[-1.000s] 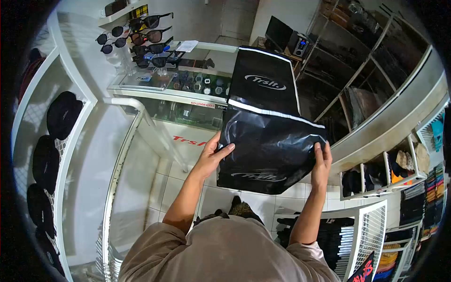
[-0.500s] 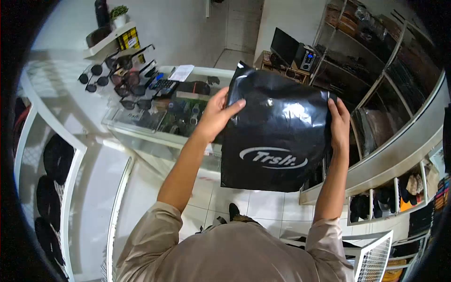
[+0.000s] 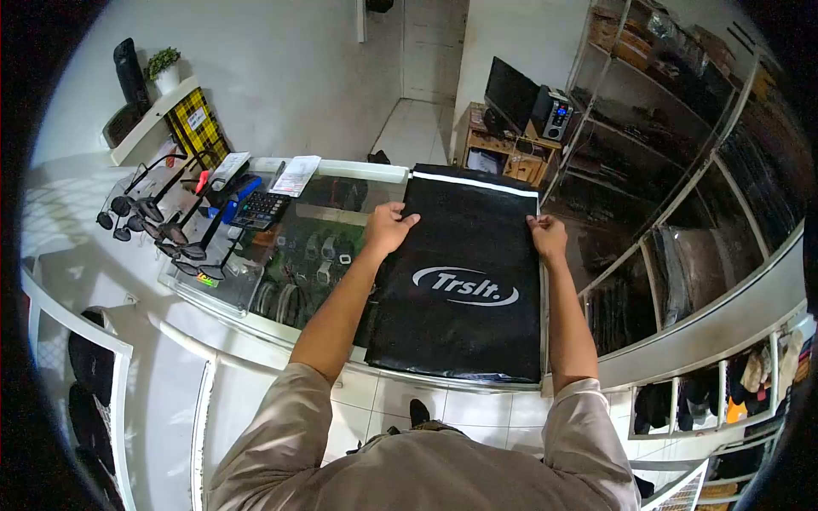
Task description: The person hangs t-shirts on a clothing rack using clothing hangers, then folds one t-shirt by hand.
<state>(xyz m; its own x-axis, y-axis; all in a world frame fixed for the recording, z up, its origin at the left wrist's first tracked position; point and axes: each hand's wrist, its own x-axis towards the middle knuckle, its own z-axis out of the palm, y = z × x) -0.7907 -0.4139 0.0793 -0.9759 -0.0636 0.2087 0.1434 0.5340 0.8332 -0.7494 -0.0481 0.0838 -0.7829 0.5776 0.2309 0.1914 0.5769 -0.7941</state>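
A black plastic mailer bag [image 3: 460,247], printed with "Trslt." in white, lies spread flat across the right part of the glass display counter [image 3: 247,319]. A white strip runs along its far edge. At the bag's left edge is my left hand [image 3: 390,230], its thumb on top and its fingers curled at the side. My right hand [image 3: 548,237] pinches the right edge a little below the strip. Under the glass, to the left of the bag, several watches [image 3: 328,255] are visible.
On the counter's left stand several sunglasses [image 3: 162,226] on a rack, a calculator [image 3: 258,209] and a paper sheet [image 3: 296,175]. Behind are a monitor [image 3: 509,94] and a speaker [image 3: 555,117]. A glass-fronted shelf cabinet [image 3: 682,196] rises on the right.
The bag has come down from in front of me onto the counter and now lies flat, with its white strip showing. Both hands have moved down with it, still at its sides.
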